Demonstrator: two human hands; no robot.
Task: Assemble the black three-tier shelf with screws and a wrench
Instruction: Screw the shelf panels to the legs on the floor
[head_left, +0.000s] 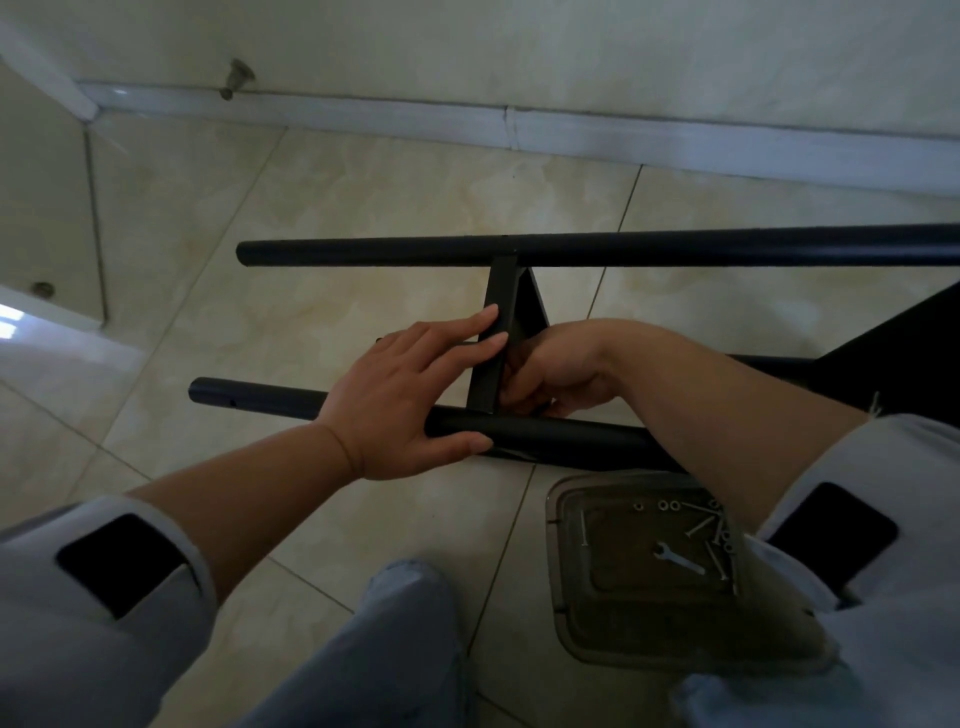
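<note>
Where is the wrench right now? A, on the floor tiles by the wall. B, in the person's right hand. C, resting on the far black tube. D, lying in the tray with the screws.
D: the wrench lies loose in the tray among the screws, beside the right forearm, with neither hand touching it.

black shelf frame (571, 249) lies on its side at centre; wrench (680, 561) and screws (719, 540) at five o'clock.

Home interior: tiled floor (363, 182), white baseboard (675, 148), doorstop (236, 78).
</note>
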